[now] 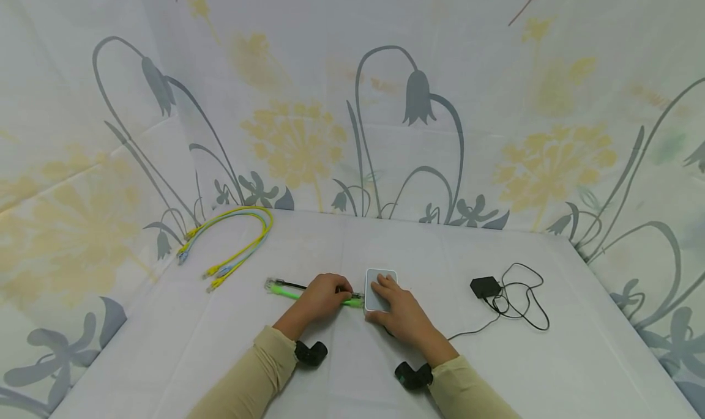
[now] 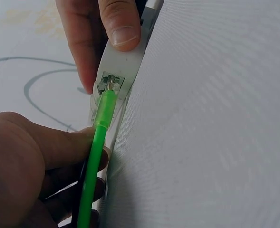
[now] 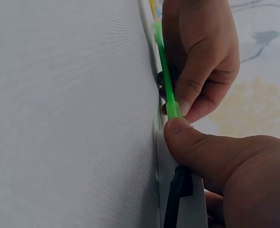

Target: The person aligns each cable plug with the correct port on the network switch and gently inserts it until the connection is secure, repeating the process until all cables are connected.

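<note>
A small white box with a grey top (image 1: 374,298), network ports in its left side, lies on the white cloth. My right hand (image 1: 404,317) holds it, fingers spread over the top and thumb at the near edge. A bright green network cable (image 2: 93,166) runs from the left with its plug at a port in the box. Beside it lies a black network cable (image 1: 294,284); my left hand (image 1: 322,296) pinches this near its plug, close to the box. In the right wrist view a black power cord (image 3: 174,202) enters the box's near side. My left fingers partly hide the black cable.
Yellow network cables (image 1: 268,229) and a light blue cable (image 1: 224,271) lie curved at the back left. On the right sits a black power adapter (image 1: 484,287) with loosely coiled thin cord. Flower-printed cloth (image 1: 385,131) hangs behind and at both sides.
</note>
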